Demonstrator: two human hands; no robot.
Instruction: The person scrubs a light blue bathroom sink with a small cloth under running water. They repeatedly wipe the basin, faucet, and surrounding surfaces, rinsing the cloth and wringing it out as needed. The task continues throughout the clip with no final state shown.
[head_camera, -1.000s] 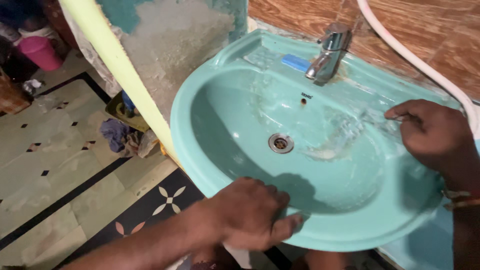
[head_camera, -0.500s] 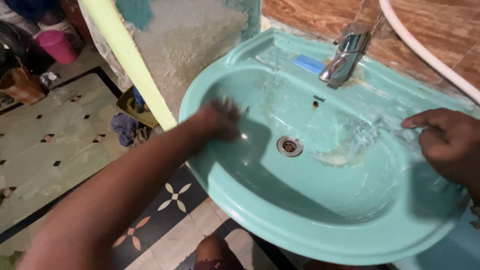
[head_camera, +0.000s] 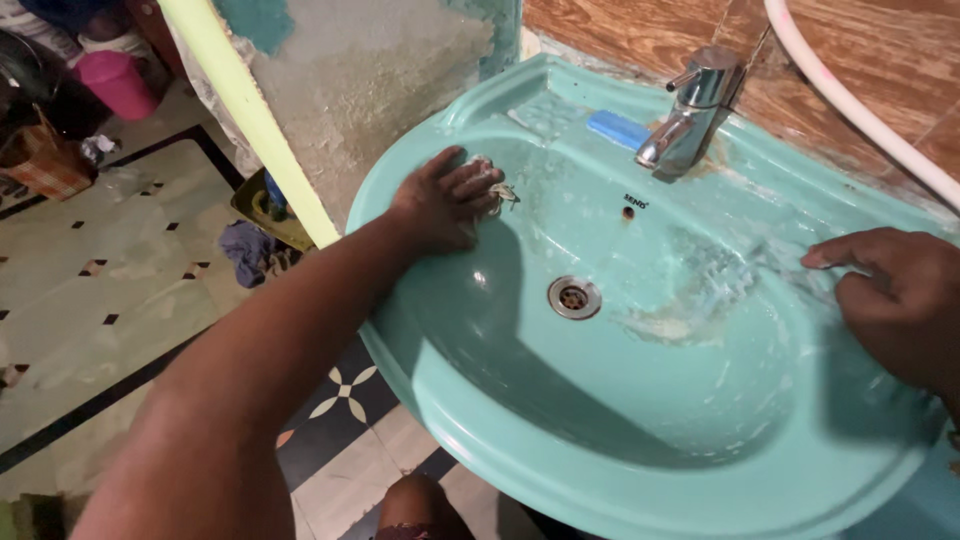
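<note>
- Sink (head_camera: 560, 470): teal basin on the wall, and both my hands are inside its bowl.
- Left hand (head_camera: 440, 205) lies flat on the bowl's left inner wall, just under the left rim, with the fingers (head_camera: 470, 182) pressed together and pointing toward the back edge.
- Small pale scrubber (head_camera: 497, 190) is under the left fingertips, pinned against the wall; only its edge shows past them, so I cannot tell its full shape.
- Key relation: the scrubber sits at the tips of my left fingers, on the side toward the tap (head_camera: 690, 110). The left hand is on it and the right hand is well apart across the bowl.
- Right hand (head_camera: 895, 295) rests on the bowl's right wall near the right rim, fingers curled and close together, index stretched toward the centre. I cannot tell whether it pinches anything.
- Soapy smear (head_camera: 700, 290) spreads between the right hand and the drain (head_camera: 574, 297).
- Drain lies at the bowl's centre, between both hands, a bit nearer the left.
- Blue soap bar (head_camera: 617, 128) sits on the back ledge, just left of the tap, untouched.
</note>
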